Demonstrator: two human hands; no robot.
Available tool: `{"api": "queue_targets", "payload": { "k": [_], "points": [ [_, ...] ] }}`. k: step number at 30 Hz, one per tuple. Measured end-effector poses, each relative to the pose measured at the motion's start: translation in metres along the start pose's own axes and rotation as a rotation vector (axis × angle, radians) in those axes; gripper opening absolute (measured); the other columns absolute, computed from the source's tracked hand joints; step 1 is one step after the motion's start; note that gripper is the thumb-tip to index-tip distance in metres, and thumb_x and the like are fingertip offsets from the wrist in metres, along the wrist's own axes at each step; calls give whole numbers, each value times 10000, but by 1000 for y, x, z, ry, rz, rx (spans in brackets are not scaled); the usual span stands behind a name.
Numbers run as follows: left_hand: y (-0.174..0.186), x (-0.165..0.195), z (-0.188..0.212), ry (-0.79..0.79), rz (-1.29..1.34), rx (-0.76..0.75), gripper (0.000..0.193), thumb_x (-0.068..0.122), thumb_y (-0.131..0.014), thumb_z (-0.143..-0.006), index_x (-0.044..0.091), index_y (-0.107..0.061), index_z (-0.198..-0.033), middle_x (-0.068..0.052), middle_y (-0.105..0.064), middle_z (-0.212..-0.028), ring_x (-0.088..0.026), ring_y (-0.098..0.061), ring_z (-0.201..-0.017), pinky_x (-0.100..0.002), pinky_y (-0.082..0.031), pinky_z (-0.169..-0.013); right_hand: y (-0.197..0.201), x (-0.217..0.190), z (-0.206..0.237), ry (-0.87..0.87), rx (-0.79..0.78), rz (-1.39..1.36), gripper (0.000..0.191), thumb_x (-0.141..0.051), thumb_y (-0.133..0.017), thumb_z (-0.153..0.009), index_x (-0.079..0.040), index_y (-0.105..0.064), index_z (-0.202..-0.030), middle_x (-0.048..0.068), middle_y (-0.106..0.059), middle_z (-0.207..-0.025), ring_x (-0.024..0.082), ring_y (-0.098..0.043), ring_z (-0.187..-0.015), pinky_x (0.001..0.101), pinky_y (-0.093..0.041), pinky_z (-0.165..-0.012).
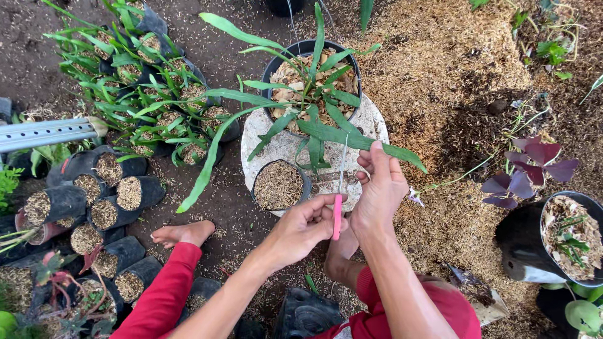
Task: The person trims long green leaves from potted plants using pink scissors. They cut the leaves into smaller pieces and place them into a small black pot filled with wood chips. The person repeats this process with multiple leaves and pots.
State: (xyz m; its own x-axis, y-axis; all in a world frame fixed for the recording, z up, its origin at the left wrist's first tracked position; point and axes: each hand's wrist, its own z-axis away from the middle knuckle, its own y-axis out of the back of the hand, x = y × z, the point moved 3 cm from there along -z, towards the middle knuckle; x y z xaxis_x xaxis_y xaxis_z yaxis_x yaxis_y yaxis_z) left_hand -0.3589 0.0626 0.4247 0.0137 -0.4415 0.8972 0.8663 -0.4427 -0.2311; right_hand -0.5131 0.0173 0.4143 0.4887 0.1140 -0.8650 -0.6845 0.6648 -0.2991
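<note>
Over husk-strewn ground, the left hand (306,221) pinches a pink-handled tool (338,213); the right hand (379,191) grips a leaf (352,139).

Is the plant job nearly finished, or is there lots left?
Done, it seems: many small black bags already hold husk, some with seedlings. In hand: the left hand grips a pink-handled tool while the right hand holds a long leaf of the big potted plant. Left: the little pot beside it holds only husk, no plant.
</note>
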Motion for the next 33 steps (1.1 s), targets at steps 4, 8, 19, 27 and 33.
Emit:
{"api": "queue_targets", "payload": {
  "k": [4, 8, 19, 27, 33],
  "points": [
    [5, -2, -8, 30, -19, 5, 514, 99, -648, -937, 29, -574, -1441, 9, -753, -935, -46, -678, -880, -247, -553, -888, 1, -3, 2, -8, -9, -2, 199, -263, -706, -959, -74, -689, -1018, 7, -694, -897, 87, -623, -853, 250, -477, -714],
    [9, -4, -9, 37, 40, -2, 550, 87, -654, -946, 32, -551, -1483, -20, -767, -961, -63, -689, -873, -267, -566, -884, 1, -2, 2, -18, 11, 2, 200, -261, -704, -959, -72, -688, -1024, 8, -695, -896, 89, -622, -852, 250, -472, -709],
    [10, -10, -11, 25, 60, -18, 550, 88, -656, -948, 26, -547, -1484, -13, -768, -964, -49, -691, -870, -256, -569, -859, 2, -1, 0, -41, 24, 6, 199, -267, -707, -951, -80, -684, -1012, 2, -695, -883, 90, -629, -838, 252, -481, -695],
    [12, -12, 43, 6, -229, -80, 424, 68, -735, -848, -7, -682, -1262, -14, -788, -810, -24, -683, -741, -251, -575, -745, 2, -20, -2, 245, -13, 86, 193, -242, -632, -1056, -58, -659, -1003, 22, -708, -888, 96, -667, -806, 227, -460, -680],
    [58, -115, 96, 549, -951, -259, 219, 203, -733, -869, 102, -598, -1010, -40, -737, -745, -231, -742, -680, -402, -592, -699, -13, -29, 17, 367, -280, 271, 188, -191, -631, -1065, -20, -690, -1112, 29, -750, -923, 65, -622, -738, 237, -488, -672]
  ]
}}
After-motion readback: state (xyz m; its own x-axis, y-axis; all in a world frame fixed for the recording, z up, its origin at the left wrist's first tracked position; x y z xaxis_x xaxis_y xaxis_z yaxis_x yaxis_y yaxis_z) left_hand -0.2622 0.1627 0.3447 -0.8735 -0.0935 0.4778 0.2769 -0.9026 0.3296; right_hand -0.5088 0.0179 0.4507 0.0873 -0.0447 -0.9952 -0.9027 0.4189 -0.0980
